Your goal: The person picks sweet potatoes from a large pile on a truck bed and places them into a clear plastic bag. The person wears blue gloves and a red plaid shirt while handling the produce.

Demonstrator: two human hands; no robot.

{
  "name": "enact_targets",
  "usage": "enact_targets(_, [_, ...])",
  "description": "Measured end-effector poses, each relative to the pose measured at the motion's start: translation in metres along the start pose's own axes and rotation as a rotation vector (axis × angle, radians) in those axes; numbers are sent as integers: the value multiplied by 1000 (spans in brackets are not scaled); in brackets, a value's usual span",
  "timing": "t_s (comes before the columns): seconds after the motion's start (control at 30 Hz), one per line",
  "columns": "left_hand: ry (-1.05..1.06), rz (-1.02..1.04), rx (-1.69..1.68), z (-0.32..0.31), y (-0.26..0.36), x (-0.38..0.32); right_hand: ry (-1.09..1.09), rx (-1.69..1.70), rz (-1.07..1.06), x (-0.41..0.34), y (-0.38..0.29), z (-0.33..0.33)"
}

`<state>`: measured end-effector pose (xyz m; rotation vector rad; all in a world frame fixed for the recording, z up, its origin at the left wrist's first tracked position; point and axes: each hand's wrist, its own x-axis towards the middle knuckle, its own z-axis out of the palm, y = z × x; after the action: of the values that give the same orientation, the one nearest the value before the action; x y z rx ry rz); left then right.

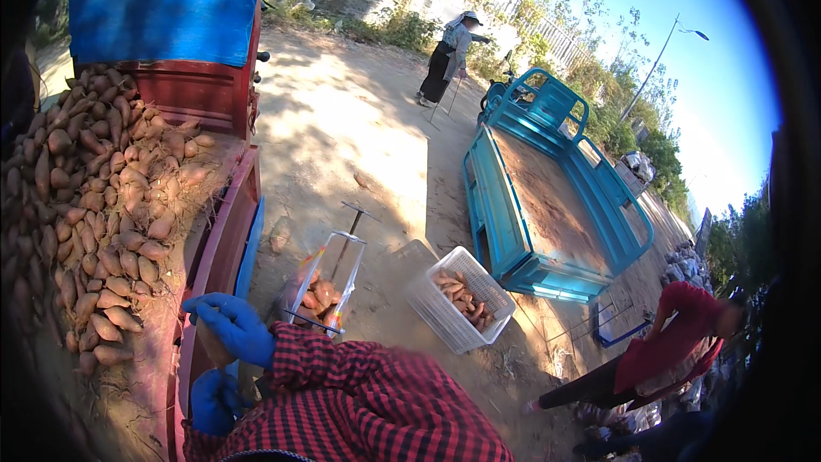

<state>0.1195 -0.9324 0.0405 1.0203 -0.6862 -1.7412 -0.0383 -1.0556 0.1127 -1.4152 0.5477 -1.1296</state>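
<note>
Both hands wear blue gloves at the edge of a red cargo bed. My right hand (236, 328), the upper one, is closed on a sweet potato (211, 343). Just below it is my left hand (214, 402), its fingers bent near the sweet potato's lower end; whether it grips anything is unclear. A large heap of sweet potatoes (96, 205) lies in the bed to the left. On the ground beyond my sleeve, a plastic bag (351, 273), held upright in a metal frame, contains sweet potatoes. Farther right, a white plastic crate (457, 308) has more sweet potatoes inside.
The red side panel (221, 256) of the cargo bed runs beside me. A teal cargo tricycle (551, 205) stands beyond the crate. One person (449, 54) stands near the wall with a thin metal frame; another person in red (667, 340) bends over at the right, near filled bags.
</note>
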Motion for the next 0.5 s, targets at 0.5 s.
enact_targets(0.5, [160,36,-84,21,4,2,57,44,6,-5,2,0])
